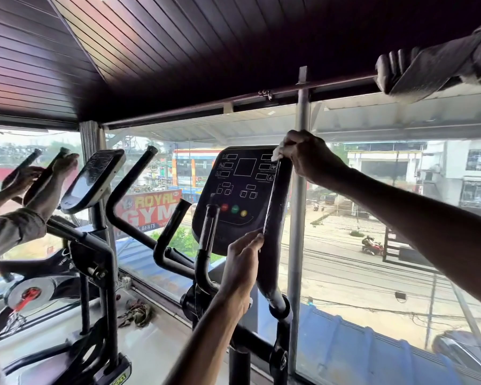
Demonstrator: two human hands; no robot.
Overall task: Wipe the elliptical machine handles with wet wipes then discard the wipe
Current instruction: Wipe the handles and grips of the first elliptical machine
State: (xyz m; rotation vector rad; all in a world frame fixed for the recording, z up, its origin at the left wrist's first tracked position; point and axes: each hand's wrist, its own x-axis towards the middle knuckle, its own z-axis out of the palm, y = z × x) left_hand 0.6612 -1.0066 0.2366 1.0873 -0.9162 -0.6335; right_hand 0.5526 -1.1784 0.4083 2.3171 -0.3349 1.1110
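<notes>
A person is cleaning an elliptical machine beside a glass wall (372, 273) overlooking a street. The right hand (308, 157) is closing its curled fingers around a white wet wipe (278, 152), pressing it against the top end of the machine's black right handle (275, 218). Only a small bunched corner of the wipe is showing, at the fingertips, just beside the upper right corner of the console (239, 190). Lower down, the left hand (242, 259) is gripping the same handle about midway along its length, fingers curled against its left edge. The left handle (208, 234) is standing untouched in front of the console's lower left side. To the left, a second machine (95, 179) is standing close by, with two more forearms (36, 198) reaching up to one of its handles. A crumpled rag (136, 312) is lying on the floor between the machines. Outside, a red gym banner (150, 209) is hanging below the window, and a motorcyclist (371, 245) is riding along the road.
</notes>
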